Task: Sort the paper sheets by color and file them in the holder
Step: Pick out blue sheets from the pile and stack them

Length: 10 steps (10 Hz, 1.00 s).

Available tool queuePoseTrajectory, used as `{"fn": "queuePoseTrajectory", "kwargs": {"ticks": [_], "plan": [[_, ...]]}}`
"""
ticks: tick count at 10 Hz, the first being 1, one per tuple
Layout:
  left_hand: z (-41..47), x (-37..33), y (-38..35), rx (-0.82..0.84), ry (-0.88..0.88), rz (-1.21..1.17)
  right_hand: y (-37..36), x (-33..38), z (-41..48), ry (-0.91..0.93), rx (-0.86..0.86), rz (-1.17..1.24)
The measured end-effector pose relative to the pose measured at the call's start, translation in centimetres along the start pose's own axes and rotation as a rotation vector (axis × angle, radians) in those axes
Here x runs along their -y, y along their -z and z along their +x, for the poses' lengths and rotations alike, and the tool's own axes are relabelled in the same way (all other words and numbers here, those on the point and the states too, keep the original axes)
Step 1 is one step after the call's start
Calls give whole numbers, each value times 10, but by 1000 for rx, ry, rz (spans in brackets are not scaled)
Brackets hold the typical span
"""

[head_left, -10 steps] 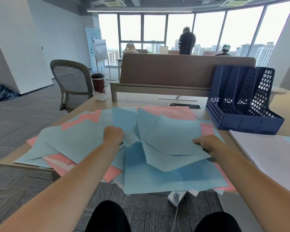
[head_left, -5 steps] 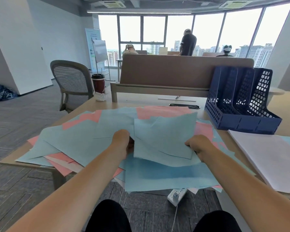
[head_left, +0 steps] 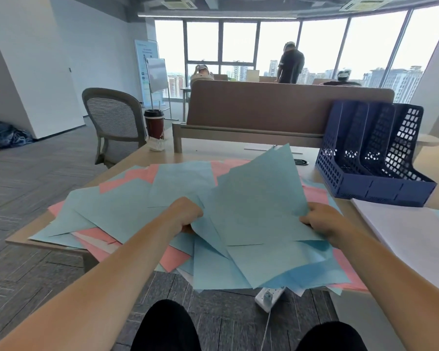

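At the near edge of the counter point(head_left: 208, 152), the left hand point(head_left: 185, 215) and the right hand point(head_left: 319, 219) each grip one side of a fanned bundle of blue sheets point(head_left: 259, 198), tilted up off the mixed pile point(head_left: 112, 214). Pink sheets point(head_left: 127, 179) show beneath and beside it. Judged step: gathering blue. Squaring the fan into 1 flush stack, edges tapped on the counter, should ease entry into a slot. Far right stands the holder point(head_left: 373, 184), its 3 slots seemingly empty; white sheets point(head_left: 416, 239) lie just before it.
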<state>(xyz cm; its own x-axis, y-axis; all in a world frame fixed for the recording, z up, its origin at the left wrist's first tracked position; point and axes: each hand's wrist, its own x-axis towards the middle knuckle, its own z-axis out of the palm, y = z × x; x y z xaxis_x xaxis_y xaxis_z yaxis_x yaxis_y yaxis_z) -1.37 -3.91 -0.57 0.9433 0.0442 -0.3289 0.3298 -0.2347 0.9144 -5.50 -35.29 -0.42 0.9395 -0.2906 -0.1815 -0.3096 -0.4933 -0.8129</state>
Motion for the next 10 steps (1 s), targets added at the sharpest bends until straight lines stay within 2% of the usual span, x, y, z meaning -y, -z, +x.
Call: {"fn": "queuePoseTrajectory", "kwargs": {"ticks": [1, 2, 3, 5, 8, 9, 10], "plan": [[4, 4, -7, 28, -3, 119, -3, -1, 4, -24, -8, 99], [3, 2, -11, -51, -43, 130, -5, 0, 4, -66, -8, 160], [3, 3, -13, -113, -66, -28, -5, 2, 3, -159, -35, 284], [-5, 2, -14, -78, 8, -325, 1, 5, 0, -280, 21, 394], [-37, -2, -23, 160, 70, -170, -13, 7, -12, -219, 84, 221], [-45, -1, -27, 83, 56, -179, -13, 7, -17, -186, 104, 150], [-43, -6, -27, -82, -53, -10, -8, 5, -21, -135, 80, 116]]}}
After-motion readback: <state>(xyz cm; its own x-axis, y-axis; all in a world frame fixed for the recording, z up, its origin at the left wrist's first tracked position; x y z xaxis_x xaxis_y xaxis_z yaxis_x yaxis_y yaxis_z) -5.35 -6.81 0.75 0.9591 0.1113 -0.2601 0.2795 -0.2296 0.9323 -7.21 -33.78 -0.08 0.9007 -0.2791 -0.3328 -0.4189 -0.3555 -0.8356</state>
